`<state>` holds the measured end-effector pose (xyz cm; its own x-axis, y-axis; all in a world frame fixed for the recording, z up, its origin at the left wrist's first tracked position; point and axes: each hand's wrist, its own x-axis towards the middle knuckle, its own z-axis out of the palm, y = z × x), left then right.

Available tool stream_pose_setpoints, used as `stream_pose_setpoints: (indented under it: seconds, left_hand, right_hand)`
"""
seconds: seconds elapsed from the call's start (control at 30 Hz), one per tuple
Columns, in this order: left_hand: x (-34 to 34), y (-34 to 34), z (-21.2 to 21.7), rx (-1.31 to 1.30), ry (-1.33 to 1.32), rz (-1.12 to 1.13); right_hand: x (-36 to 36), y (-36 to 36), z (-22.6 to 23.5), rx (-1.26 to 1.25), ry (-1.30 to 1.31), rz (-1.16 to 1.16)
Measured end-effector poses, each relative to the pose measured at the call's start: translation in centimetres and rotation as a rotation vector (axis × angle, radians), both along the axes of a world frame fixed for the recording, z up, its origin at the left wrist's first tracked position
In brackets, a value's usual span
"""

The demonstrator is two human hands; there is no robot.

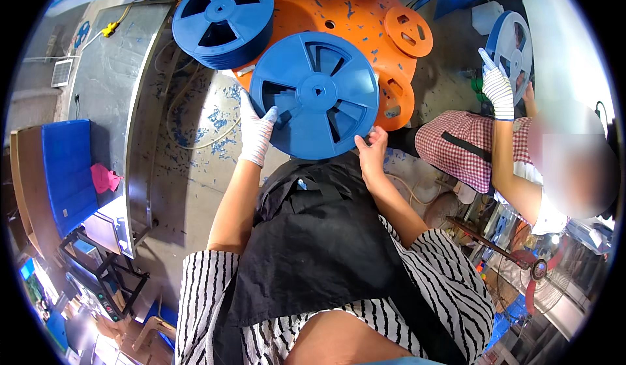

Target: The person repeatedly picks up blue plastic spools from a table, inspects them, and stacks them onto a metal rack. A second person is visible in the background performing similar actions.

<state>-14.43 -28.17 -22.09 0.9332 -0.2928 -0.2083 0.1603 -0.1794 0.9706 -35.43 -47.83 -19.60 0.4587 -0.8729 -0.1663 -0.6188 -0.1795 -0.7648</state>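
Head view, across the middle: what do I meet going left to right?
Blue bin → metal table → gloved left hand → blue reel → bare right hand → co-worker's gloved hand.

1. A white knitted glove with faint stripes covers the left hand [256,132]; the right hand [372,151] is bare.
2. Short black-and-white zebra-striped sleeves reach the elbows.
3. A black apron hangs down the front.
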Motion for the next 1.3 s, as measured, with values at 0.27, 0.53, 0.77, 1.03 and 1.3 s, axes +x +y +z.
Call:
stream_pose_setpoints:
  seconds: [0.27, 0.53, 0.77, 1.03, 1.3]
  left_hand:
    - [-0.5, 0.2, 1.0, -0.101, 0.110, 0.015]
    - [-3.8, 5.9, 1.8, 0.121, 0.036, 0.131]
    - [-9.6, 11.8, 0.3, 0.070, 0.123, 0.287]
    - [-17.8, 17.0, 0.8, 0.040, 0.250, 0.598]
    - [-27.3, 21.3, 1.3, 0.128, 0.368, 0.774]
  right_hand:
    - [3.1, 0.2, 6.0, -0.644, 0.209, 1.366]
    - [7.9, 4.7, 2.4, -0.301, 0.668, 1.482]
    - [11.7, 6.2, 0.5, 0.066, 0.905, 1.421]
    - [9.8, 8.0, 1.2, -0.047, 0.660, 1.161]
    - [6.1, 7.1, 8.6, -0.126, 0.532, 1.133]
